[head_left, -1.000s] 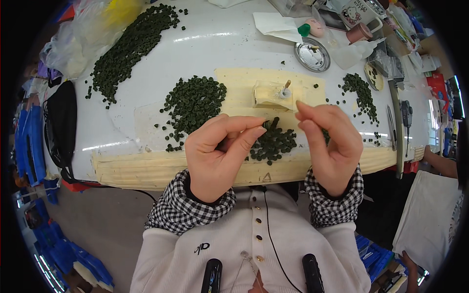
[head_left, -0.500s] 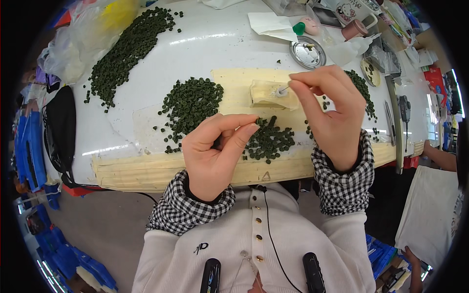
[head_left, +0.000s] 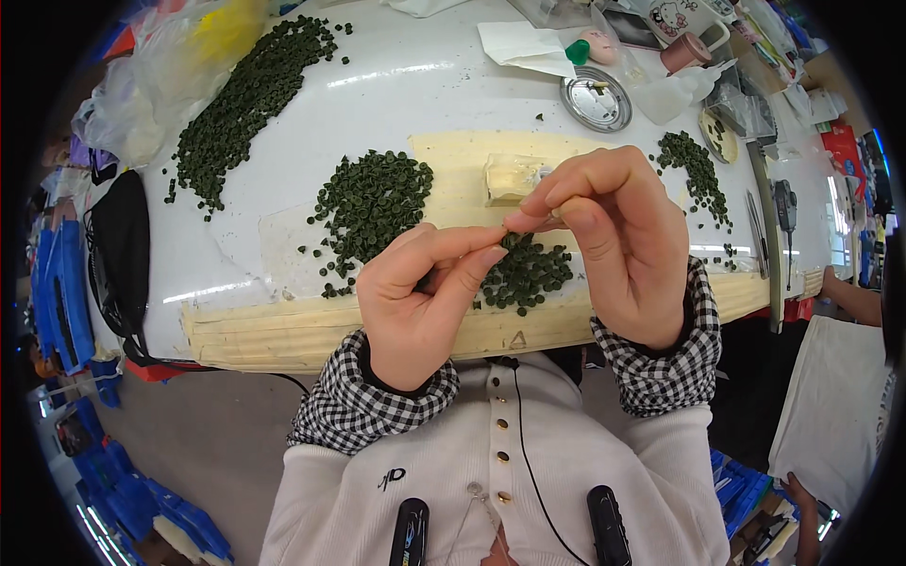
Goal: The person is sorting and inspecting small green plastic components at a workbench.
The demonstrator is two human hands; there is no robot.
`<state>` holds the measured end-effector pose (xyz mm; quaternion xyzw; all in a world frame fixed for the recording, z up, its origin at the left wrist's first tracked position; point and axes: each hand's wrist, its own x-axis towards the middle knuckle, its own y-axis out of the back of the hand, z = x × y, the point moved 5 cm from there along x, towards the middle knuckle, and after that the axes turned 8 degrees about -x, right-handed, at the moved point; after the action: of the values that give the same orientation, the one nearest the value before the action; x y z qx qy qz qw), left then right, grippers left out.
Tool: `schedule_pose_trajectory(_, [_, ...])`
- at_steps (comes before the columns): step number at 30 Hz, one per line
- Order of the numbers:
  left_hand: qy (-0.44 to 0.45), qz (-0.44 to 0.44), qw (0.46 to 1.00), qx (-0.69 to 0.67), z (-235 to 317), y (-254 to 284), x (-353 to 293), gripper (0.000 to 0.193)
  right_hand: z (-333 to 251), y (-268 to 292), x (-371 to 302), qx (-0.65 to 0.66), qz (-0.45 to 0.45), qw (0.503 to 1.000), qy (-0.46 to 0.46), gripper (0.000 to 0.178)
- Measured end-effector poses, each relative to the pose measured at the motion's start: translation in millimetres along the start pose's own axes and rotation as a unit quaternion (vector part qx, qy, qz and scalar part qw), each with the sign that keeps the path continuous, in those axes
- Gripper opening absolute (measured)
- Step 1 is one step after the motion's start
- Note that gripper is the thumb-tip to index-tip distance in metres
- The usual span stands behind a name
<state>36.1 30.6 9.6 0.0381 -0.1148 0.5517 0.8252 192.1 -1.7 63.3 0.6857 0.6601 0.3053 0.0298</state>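
Note:
My left hand (head_left: 415, 302) is raised over the table's near edge, thumb and forefinger pinched together; something small and dark shows inside the curled fingers, seemingly a green piece. My right hand (head_left: 623, 245) pinches a thin stick, its fingertips touching the left hand's fingertips. Just beyond them a cream block (head_left: 510, 179) sits on a pale yellow mat (head_left: 453, 160). A small heap of dark green round pieces (head_left: 533, 274) lies under my hands, and a larger heap (head_left: 373, 203) to its left.
More green pieces form a long band (head_left: 250, 90) at the far left and a patch (head_left: 696, 170) at the right. A round metal dish (head_left: 595, 99), plastic bags (head_left: 151, 85), a black bag (head_left: 118, 236) and hand tools (head_left: 783, 217) ring the white table (head_left: 425, 94). Another person's arm (head_left: 845, 302) is at the right.
My right hand reached out to the cream block, took the stick from it and brought it back to my left fingertips. My left hand stayed pinched in place.

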Motion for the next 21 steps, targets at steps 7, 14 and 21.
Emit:
schedule_pose_trajectory(7, [0.023, -0.019, 0.999, 0.011, 2, 1, 0, 0.014, 0, -1, 0, -0.016, -0.012, 1.0, -0.005, 0.015])
schedule_pose_trajectory(14, [-0.001, 0.001, 1.0, 0.003, 1, 1, -1, 0.017, 3, 2, 0, 0.041, 0.032, 0.998, -0.02, 0.017])
schedule_pose_trajectory(21, [-0.008, 0.004, 1.0, -0.002, -2, 3, -1, 0.017, 13, 23, 4, -0.262, 0.176, 0.947, 0.056, 0.004])
